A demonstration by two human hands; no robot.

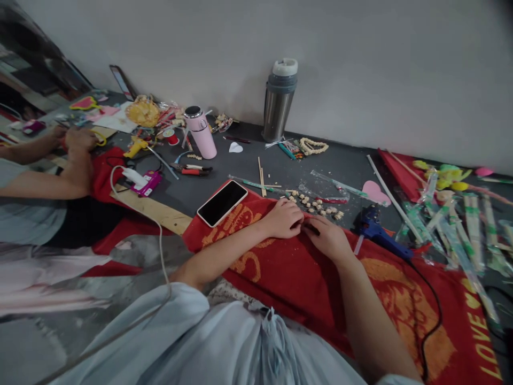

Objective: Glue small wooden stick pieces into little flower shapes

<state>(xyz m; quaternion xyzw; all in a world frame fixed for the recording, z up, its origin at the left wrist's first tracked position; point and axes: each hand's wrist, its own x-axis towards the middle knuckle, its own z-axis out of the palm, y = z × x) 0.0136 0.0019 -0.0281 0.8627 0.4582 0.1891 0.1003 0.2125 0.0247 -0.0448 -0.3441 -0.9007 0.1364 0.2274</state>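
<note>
My left hand (284, 218) and my right hand (329, 239) meet over a red towel (288, 278) with orange-gold patterns. Both have curled fingers pinched close together. Whatever lies between the fingertips is too small and hidden to name; a dark sliver shows by the right fingers. Just beyond my hands, several small pale knotted pieces (316, 206) lie loose on the dark table (248, 166). A phone (223, 203) with a black screen rests on the towel left of my left hand. To the right of my right hand lies a blue glue gun (380, 232).
A steel tumbler (279, 101) and a pink bottle (201, 133) stand near the wall. Wrapped sticks (473, 230) clutter the right side. Pliers (192, 170) and a purple power strip (146, 183) lie left. A white cable (161, 251) crosses beside me. Another person's hands (80, 140) work farther left.
</note>
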